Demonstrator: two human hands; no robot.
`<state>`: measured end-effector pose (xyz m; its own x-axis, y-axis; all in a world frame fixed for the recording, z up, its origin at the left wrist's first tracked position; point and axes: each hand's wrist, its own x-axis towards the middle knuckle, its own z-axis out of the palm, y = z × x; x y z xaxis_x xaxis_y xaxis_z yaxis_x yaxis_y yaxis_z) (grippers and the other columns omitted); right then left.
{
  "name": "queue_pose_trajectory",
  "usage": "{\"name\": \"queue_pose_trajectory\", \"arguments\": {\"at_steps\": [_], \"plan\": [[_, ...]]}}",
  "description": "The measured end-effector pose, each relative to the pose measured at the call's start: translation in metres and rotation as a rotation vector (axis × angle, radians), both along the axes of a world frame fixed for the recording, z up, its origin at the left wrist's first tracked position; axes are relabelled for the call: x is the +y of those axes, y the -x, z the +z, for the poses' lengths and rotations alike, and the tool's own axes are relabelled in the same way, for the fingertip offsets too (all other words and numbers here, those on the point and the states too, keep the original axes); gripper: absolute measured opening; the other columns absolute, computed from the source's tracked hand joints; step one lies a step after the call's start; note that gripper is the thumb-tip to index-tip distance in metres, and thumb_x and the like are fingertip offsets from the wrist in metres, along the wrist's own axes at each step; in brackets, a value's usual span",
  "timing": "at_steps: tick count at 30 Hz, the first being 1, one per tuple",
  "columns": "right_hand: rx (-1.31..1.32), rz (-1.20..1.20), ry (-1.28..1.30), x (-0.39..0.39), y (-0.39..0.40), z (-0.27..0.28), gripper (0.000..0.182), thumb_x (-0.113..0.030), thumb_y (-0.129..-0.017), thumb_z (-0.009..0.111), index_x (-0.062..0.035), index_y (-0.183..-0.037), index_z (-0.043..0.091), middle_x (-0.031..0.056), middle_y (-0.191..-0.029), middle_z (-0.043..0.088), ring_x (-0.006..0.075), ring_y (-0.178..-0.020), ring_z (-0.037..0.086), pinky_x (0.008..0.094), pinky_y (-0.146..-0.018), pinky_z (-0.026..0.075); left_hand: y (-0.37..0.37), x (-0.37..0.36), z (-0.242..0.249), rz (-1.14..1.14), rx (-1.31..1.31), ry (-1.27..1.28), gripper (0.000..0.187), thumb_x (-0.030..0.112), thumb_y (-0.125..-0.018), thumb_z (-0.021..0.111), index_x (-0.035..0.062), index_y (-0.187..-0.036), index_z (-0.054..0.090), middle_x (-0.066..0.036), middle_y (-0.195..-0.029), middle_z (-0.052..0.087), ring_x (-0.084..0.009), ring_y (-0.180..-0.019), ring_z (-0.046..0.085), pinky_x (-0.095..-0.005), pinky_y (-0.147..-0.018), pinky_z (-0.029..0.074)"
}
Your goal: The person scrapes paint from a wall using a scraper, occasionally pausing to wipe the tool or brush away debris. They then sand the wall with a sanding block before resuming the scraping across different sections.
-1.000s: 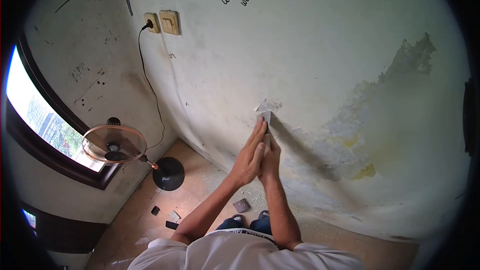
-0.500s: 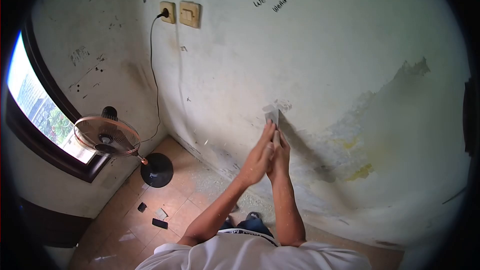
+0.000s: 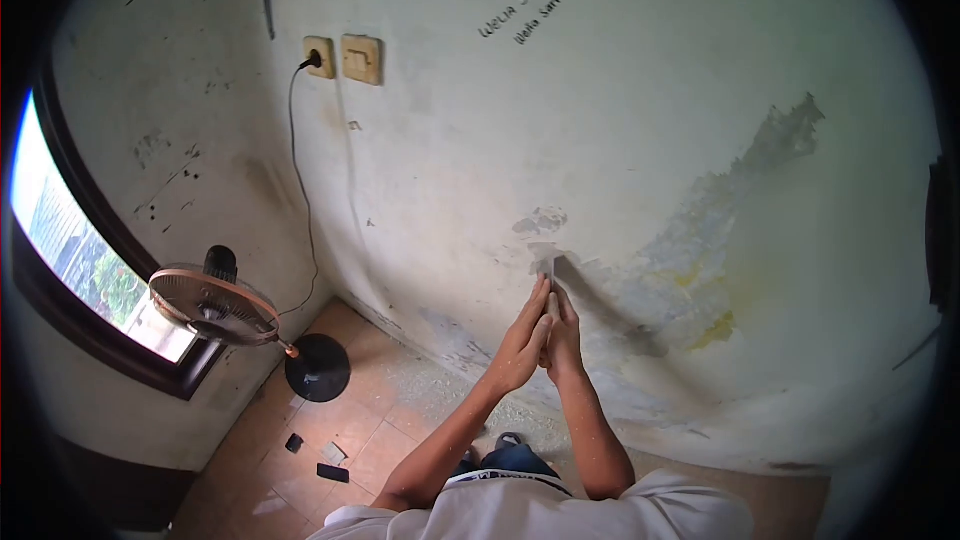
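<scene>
A scraper (image 3: 546, 267) with a flat metal blade rests against the stained wall, just below a small patch of peeled paint (image 3: 541, 221). My right hand (image 3: 566, 342) is closed around its handle, which is mostly hidden between my palms. From the other side, my left hand (image 3: 518, 342) presses on the same tool, fingers stretched up along it toward the blade. Both forearms are raised and specked with pale flakes. To the right, a wide band of the wall (image 3: 690, 230) is bare, grey and partly yellowish.
A standing fan (image 3: 215, 305) stands at the left by the window (image 3: 90, 240), its cord running up to a wall socket (image 3: 319, 57) beside a light switch (image 3: 362, 60). A dark phone-like object (image 3: 333, 473) and small items lie on the tiled floor. Paint debris (image 3: 430, 385) lines the wall's foot.
Both hands have moved the scraper down the wall, leaving the peeled patch above the blade in fuller view. The camera view has shifted slightly too.
</scene>
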<state>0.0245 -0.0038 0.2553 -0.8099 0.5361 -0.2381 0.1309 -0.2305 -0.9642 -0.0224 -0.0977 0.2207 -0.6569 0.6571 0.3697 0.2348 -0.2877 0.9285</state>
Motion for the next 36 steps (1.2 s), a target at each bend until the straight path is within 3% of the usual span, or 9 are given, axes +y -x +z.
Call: {"name": "queue_pose_trajectory", "arguments": {"at_steps": [4,5,6,8,9,18,27,34,36], "plan": [[-0.029,-0.006,0.066,0.005,-0.031,-0.003,0.042,-0.042,-0.112,0.049,-0.0219,-0.149,0.05,-0.0091,-0.063,0.041,0.0029,-0.041,0.027,0.0255,-0.035,0.018,-0.034,0.01,-0.016,0.034,-0.029,-0.047,0.059,0.022,-0.112,0.034,0.0025,-0.167,0.024,-0.017,-0.176,0.014,-0.0303,-0.163,0.012,-0.0405,-0.131,0.012],[-0.053,0.121,0.06,0.019,-0.047,-0.009,0.05,-0.039,-0.113,0.048,-0.0164,-0.157,0.045,-0.001,-0.087,0.065,0.0086,-0.06,0.059,0.025,-0.048,0.045,-0.044,0.014,-0.017,0.062,-0.025,-0.057,0.06,0.021,-0.111,0.034,0.002,-0.167,0.023,-0.017,-0.176,0.013,-0.0301,-0.163,0.011,-0.041,-0.131,0.011],[-0.055,0.107,0.063,0.023,-0.057,-0.025,0.05,-0.039,-0.113,0.048,-0.0164,-0.157,0.045,-0.001,-0.087,0.065,0.0086,-0.06,0.059,0.025,-0.048,0.045,-0.047,0.017,-0.017,0.048,-0.027,-0.054,0.06,0.021,-0.111,0.034,0.002,-0.167,0.023,-0.017,-0.176,0.013,-0.0301,-0.163,0.011,-0.041,-0.131,0.011],[0.137,0.024,0.044,0.033,-0.072,-0.053,0.059,-0.036,-0.113,0.047,-0.0078,-0.164,0.034,0.0107,-0.144,0.062,0.0183,-0.122,0.065,0.0276,-0.096,0.055,-0.054,0.025,-0.017,-0.029,-0.004,-0.079,0.06,0.021,-0.111,0.035,0.0011,-0.167,0.023,-0.017,-0.177,0.011,-0.0309,-0.163,0.01,-0.0416,-0.131,0.011],[0.219,0.045,0.076,0.028,-0.079,-0.035,0.062,-0.033,-0.114,0.045,-0.0024,-0.165,0.029,0.0113,-0.172,0.029,0.0219,-0.156,0.031,0.0331,-0.124,0.031,-0.055,0.027,-0.014,-0.058,0.061,-0.028,0.062,0.022,-0.11,0.035,0.0004,-0.167,0.02,-0.018,-0.177,0.008,-0.032,-0.163,0.009,-0.0421,-0.131,0.011],[0.272,0.011,-0.026,0.061,-0.066,-0.005,0.059,-0.025,-0.112,0.046,0.0039,-0.162,0.033,0.0162,-0.168,0.035,0.0238,-0.152,0.039,0.036,-0.124,0.031,-0.059,0.069,0.019,0.031,0.114,-0.049,0.068,0.031,-0.112,0.036,-0.0012,-0.167,0.015,-0.021,-0.176,0.005,-0.0364,-0.163,0.006,-0.0441,-0.131,0.009],[0.318,0.054,0.195,0.075,-0.065,0.004,0.059,-0.023,-0.112,0.045,0.0034,-0.163,0.031,0.0147,-0.168,0.035,0.0221,-0.15,0.042,0.0336,-0.122,0.036,-0.06,0.077,0.042,0.082,0.131,0.116,0.071,0.022,-0.108,0.043,-0.001,-0.168,0.011,-0.022,-0.176,0.001,-0.0357,-0.163,0.002,-0.0441,-0.131,0.008],[0.226,0.092,0.093,0.082,-0.056,0.008,0.058,-0.021,-0.113,0.042,0.0036,-0.163,0.028,0.0143,-0.168,0.035,0.0214,-0.15,0.041,0.0334,-0.122,0.035,-0.05,0.079,0.039,0.078,0.124,0.096,0.075,0.019,-0.105,0.046,-0.0009,-0.168,0.009,-0.022,-0.176,-0.001,-0.0378,-0.163,0.001,-0.0448,-0.131,0.01],[0.294,0.073,0.125,0.076,-0.051,0.014,0.058,-0.022,-0.113,0.042,0.0016,-0.164,0.029,0.0139,-0.166,0.038,0.0198,-0.144,0.048,0.0315,-0.115,0.043,-0.046,0.077,0.04,0.07,0.112,0.085,0.076,0.019,-0.105,0.047,-0.0006,-0.168,0.009,-0.022,-0.176,-0.001,-0.0384,-0.163,0.002,-0.0449,-0.131,0.01]]}}
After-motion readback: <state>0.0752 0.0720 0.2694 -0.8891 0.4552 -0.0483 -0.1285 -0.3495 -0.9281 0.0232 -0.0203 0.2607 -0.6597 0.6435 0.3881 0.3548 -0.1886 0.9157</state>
